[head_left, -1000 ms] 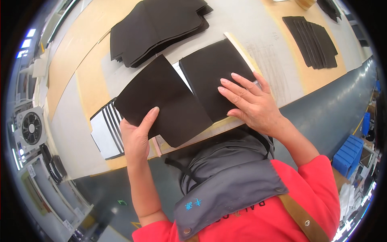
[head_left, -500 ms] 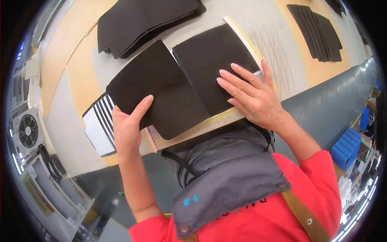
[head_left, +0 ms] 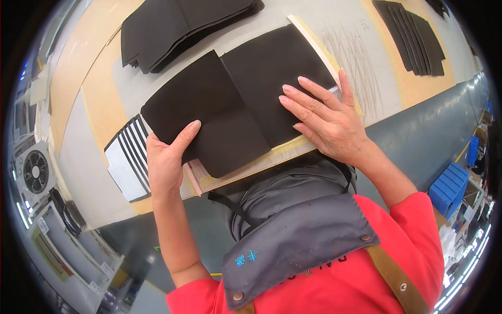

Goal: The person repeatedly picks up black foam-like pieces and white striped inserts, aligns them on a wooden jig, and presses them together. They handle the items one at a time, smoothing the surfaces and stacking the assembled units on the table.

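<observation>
Two black sheet panels lie edge to edge at the table's front: a left panel (head_left: 204,99) and a right panel (head_left: 266,57). My left hand (head_left: 168,157) grips the left panel by its near left edge, thumb on top and the other fingers hidden beneath. Flat on the right panel rests my right hand (head_left: 332,123), its fingers stretched out and thumb apart. The panels' inner edges meet in a nearly straight seam. Beneath them, pale strips form a guide, with one strip (head_left: 308,39) showing along the right panel's outer edge.
A stack of black panels (head_left: 172,29) lies beyond my hands. Fanned white pieces with black edges (head_left: 125,157) sit at the left, and fanned black pieces (head_left: 410,39) at the far right. A blue crate (head_left: 448,191) stands off the table's right side, a fan (head_left: 35,170) at far left.
The left panel has shifted slightly; the pale gap at the top of the seam has closed, and its edge now meets the right panel. My right hand stays flat in about the same place.
</observation>
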Demonstrator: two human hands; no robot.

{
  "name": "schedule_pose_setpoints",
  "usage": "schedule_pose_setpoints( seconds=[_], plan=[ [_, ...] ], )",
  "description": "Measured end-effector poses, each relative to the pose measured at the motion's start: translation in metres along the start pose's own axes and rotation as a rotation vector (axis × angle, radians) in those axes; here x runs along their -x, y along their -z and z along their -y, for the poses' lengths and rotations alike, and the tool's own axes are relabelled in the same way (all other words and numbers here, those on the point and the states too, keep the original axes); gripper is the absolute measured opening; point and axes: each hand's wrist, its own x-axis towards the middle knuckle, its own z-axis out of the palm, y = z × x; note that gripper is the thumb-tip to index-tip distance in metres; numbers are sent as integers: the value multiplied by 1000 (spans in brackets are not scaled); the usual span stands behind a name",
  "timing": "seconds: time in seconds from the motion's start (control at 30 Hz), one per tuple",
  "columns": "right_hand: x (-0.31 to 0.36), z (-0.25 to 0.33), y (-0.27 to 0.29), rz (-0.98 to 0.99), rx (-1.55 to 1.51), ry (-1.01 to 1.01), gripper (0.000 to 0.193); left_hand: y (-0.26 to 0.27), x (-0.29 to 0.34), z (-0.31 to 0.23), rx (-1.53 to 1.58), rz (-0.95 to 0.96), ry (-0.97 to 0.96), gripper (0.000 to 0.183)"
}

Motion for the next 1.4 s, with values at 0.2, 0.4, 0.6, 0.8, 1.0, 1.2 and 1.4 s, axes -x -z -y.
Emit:
schedule_pose_setpoints(
  seconds=[0.2, 0.4, 0.6, 0.8, 1.0, 1.2, 1.4],
  plan=[
    [0, 0, 0, 3, -5, -5, 53, -1, -1, 4, 3, 4, -17, 28],
    [-1, 1, 3, 1, -48, 2, 48, -2, -2, 5, -7, 8, -9, 27],
    [-1, 1, 2, 4, -42, 4, 48, -3, -3, 7, -9, 15, -10, 26],
    [0, 0, 0, 4, 0, -4, 54, -3, -4, 8, -30, 15, -8, 26],
    [0, 0, -1, 5, 0, -5, 54, -3, -6, 10, -27, 12, -9, 27],
    [-1, 0, 1, 4, -26, -1, 53, 0, -6, 11, -11, 34, 5, 28],
    [-1, 0, 1, 1, -25, 0, 52, -1, -8, 8, -32, 34, 31, 28]
  ],
)
